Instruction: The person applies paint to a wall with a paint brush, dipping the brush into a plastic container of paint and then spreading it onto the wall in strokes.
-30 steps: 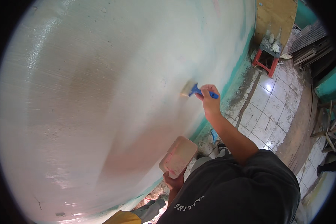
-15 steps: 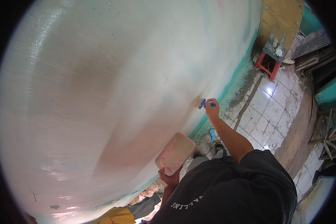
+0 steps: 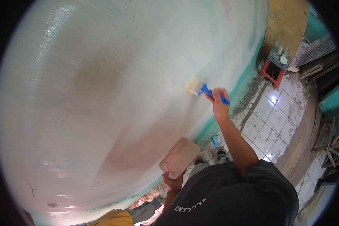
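My right hand (image 3: pixel 220 102) is closed round the blue handle of a wide paintbrush (image 3: pixel 205 89). Its pale bristles (image 3: pixel 194 85) are spread against or just off the large whitish curved surface (image 3: pixel 147 56); I cannot tell if they touch. Lower down, my left hand (image 3: pixel 173 182) grips the near end of a shallow pinkish plastic tub (image 3: pixel 180 158), tilted beside the surface. Pink streaks mark the tub's inside. A teal band (image 3: pixel 205 130) runs along the surface's lower edge.
A red-legged stool (image 3: pixel 273 73) with lumps on top stands at the far right by a brown board (image 3: pixel 286 22). Stacked grey panels (image 3: pixel 318 56) and a wooden frame (image 3: pixel 330 147) lie beyond the tiled floor (image 3: pixel 271 120). Someone's yellow garment (image 3: pixel 113 218) shows at lower left.
My right hand has lifted slightly, and the brush has swung up and left, its bristles now fully visible. The tub has shifted a little to the right and down.
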### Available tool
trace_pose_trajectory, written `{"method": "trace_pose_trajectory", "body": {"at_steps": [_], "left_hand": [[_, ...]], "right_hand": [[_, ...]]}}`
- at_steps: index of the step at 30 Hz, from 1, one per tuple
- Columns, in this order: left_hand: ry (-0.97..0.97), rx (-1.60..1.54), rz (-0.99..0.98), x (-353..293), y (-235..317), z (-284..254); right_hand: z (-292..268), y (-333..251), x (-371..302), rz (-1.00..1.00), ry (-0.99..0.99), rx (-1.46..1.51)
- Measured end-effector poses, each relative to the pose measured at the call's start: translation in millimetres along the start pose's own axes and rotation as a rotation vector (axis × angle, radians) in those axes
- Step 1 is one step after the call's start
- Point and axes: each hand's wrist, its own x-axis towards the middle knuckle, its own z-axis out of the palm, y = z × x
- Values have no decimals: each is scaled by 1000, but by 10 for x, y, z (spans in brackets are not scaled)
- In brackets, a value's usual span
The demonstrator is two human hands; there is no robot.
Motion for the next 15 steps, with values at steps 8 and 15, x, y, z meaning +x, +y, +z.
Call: {"method": "trace_pose_trajectory", "body": {"at_steps": [8, 15], "left_hand": [[-20, -28, -46, -16, -31, -126], [40, 12, -40, -61, -11, -135]], "right_hand": [[-1178, 1138, 340, 341, 490, -295], [520, -366, 281, 132, 102, -319]]}}
